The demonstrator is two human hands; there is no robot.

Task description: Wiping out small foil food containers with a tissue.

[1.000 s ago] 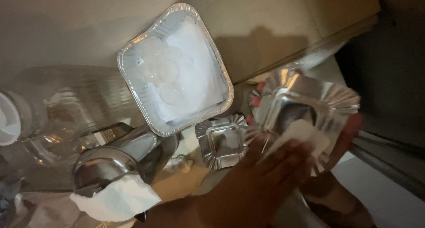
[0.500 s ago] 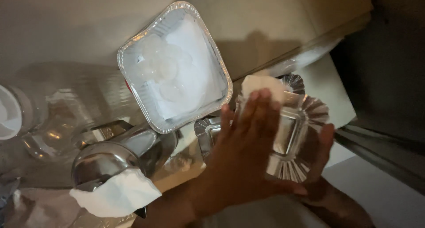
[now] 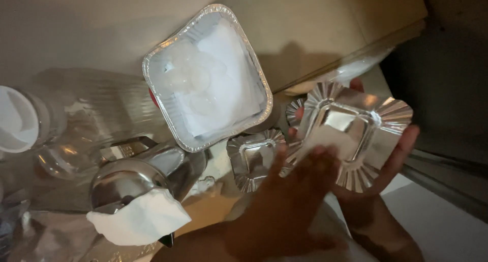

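Note:
My right hand (image 3: 391, 160) holds a small fluted foil tray (image 3: 356, 125) from underneath, its shiny inside tilted toward me. My left hand (image 3: 300, 186) reaches in from the lower left and presses a white tissue (image 3: 328, 140) against the inside of that tray with its fingertips. A second small fluted foil tray (image 3: 251, 158) lies on the surface just left of my left hand. Further left sits a larger square foil tray (image 3: 152, 69) lined with white paper and holding pale translucent round pieces.
A steel cup (image 3: 132, 178) lies at the lower left with a crumpled white tissue (image 3: 137, 221) at its mouth. A clear plastic bottle with a white cap (image 3: 18, 119) lies at the far left. A beige board edge (image 3: 356, 64) runs behind the trays.
My left hand slid the tissue from the tray's upper edge down into its middle. The held tray moved right and now shows more of its inside.

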